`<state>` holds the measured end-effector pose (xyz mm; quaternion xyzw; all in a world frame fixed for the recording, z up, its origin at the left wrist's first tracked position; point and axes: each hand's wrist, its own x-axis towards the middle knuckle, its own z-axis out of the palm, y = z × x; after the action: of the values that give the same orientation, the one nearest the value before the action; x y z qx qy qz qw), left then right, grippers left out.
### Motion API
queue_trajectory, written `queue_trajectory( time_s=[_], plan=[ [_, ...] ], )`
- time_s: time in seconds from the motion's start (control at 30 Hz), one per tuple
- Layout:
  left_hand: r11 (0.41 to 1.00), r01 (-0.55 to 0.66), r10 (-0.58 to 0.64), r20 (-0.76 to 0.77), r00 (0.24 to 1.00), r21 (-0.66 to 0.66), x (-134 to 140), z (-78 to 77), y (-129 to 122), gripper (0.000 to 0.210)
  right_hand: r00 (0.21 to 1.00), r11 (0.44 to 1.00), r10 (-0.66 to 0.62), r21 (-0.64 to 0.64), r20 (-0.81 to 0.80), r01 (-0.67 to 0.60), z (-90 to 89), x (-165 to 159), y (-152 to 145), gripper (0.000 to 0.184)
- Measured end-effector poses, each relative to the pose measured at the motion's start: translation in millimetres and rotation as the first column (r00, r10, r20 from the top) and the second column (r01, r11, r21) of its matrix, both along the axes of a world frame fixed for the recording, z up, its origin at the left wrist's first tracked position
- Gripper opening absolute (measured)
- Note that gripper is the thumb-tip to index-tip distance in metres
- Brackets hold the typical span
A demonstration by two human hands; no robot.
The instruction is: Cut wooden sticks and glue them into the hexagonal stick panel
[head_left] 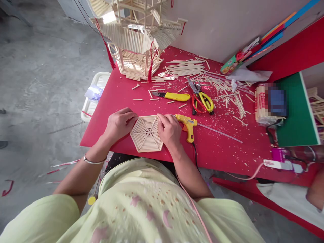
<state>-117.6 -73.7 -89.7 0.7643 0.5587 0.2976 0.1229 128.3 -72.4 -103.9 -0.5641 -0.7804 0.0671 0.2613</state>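
A hexagonal panel of thin wooden sticks (149, 141) lies flat near the table's front edge, its sticks set in triangular sections round a small central hole. My left hand (118, 124) pinches at its upper left corner, thumb and fingers together. On the upper right corner, my right hand (170, 130) is closed with bent fingers along the edge. Just right of that hand rests a yellow glue gun (186, 124), with a clear glue stick (220, 132) running out of its back. A yellow utility knife (174, 96) lies beyond the panel.
Behind stands a pagoda-like stick model (134, 40) with red tassels. Scissors and pliers (201, 99) lie beside the knife. Loose sticks (186, 68) and scraps cover the back of the red table (113, 91). At right are a bundle of sticks (260, 101) and a power strip (280, 165).
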Motion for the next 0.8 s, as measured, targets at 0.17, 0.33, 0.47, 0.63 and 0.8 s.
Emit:
queue_trajectory(
  time_s=[0.17, 0.33, 0.47, 0.63, 0.8],
  plan=[
    [1.000, -0.003, 0.003, -0.009, 1.000, 0.006, -0.6, -0.5, 0.2, 0.025, 1.000, 1.000, -0.001, -0.002, -0.007, 0.001, -0.2, -0.2, 0.2, 0.037],
    [1.000, 0.002, -0.002, -0.010, 1.000, -0.003, 0.0, -2.0, 1.2, 0.026, 1.000, 1.000, -0.002, -0.006, -0.012, 0.002, -0.2, -0.2, 0.3, 0.037],
    [1.000, -0.005, 0.005, -0.013, 1.000, -0.012, 0.4, -1.0, 1.4, 0.027, 1.000, 1.000, -0.007, -0.014, -0.014, 0.007, 1.5, -0.5, 0.4, 0.037],
    [1.000, -0.008, 0.008, -0.012, 1.000, -0.020, -0.1, -0.6, 1.5, 0.027, 1.000, 0.999, -0.013, -0.043, -0.013, 0.013, 2.8, -0.9, 0.2, 0.037],
    [1.000, 0.007, -0.007, -0.012, 1.000, -0.012, -0.7, -2.1, 2.3, 0.028, 1.000, 0.999, -0.011, -0.037, -0.016, 0.011, 1.9, -0.8, 0.1, 0.038]
  ],
)
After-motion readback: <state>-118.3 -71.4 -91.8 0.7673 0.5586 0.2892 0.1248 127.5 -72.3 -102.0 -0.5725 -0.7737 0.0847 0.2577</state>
